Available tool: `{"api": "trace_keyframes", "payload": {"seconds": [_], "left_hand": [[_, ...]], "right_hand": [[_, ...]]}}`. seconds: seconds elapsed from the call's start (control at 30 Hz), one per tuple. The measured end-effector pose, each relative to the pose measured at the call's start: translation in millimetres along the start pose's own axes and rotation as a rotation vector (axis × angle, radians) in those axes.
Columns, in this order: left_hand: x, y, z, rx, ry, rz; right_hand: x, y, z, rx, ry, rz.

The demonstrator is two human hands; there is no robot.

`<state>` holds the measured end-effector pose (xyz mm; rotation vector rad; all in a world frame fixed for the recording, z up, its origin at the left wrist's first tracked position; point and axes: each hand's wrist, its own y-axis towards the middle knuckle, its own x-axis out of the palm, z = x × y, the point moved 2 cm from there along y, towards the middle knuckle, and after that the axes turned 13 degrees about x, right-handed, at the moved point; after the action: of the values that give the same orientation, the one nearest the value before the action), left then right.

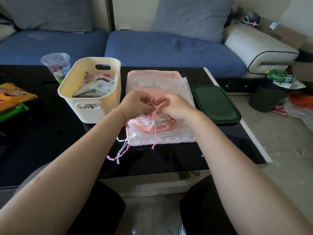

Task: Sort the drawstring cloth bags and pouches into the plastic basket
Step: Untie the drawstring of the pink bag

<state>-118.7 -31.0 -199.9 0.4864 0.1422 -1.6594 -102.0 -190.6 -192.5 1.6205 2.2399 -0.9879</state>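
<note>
Two hands close together in the middle of the frame. Left hand (137, 103) pinching a thin pink string (155, 126), fingers curled round it. Right hand (176, 107) curled too, gripping the other part of the same string and a small pink pouch (152, 122) bunched up under it. Loose string ends hanging down below the hands. Under the pouch, a flat pile of pink and white cloth bags (152, 78) on the black shiny surface (50, 141), with white and pink cords trailing off the pile's lower left corner. Just left of the pile, a cream plastic basket (67, 97), with printed cloth bags already inside. Behind the basket, a clear plastic cup (56, 65) with a lid. Right of the pile, a dark green lid (216, 104), flat on the surface. At the left edge, orange and green snack packets (13, 99). Across the top, a blue sofa (169, 50) with grey cushions.
</note>
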Motion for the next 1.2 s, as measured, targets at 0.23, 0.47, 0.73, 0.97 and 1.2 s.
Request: {"api": "trace_keyframes", "payload": {"seconds": [0.23, 0.47, 0.73, 0.97, 1.2], "left_hand": [[10.3, 0.1, -6.8, -0.029, -0.304, 0.153], [11.2, 0.6, -8.4, -0.115, -0.571, 0.090], [6.1, 1.2, -6.5, -0.189, -0.498, 0.141], [4.8, 0.9, -14.7, -0.151, -0.385, 0.184], [0.5, 0.9, -22.5, -0.092, 0.071, 0.314]], "right_hand": [[2.5, 0.7, 4.4, 0.056, 0.122, -0.024], [4.4, 1.7, 8.2, 0.116, 0.190, -0.168], [-3.7, 9.6, 10.1, 0.179, 0.180, 0.013], [-25.1, 10.4, 6.3, 0.084, 1.096, 0.096], [-26.9, -1.4, 5.1, 0.027, 0.302, 0.146]]}}
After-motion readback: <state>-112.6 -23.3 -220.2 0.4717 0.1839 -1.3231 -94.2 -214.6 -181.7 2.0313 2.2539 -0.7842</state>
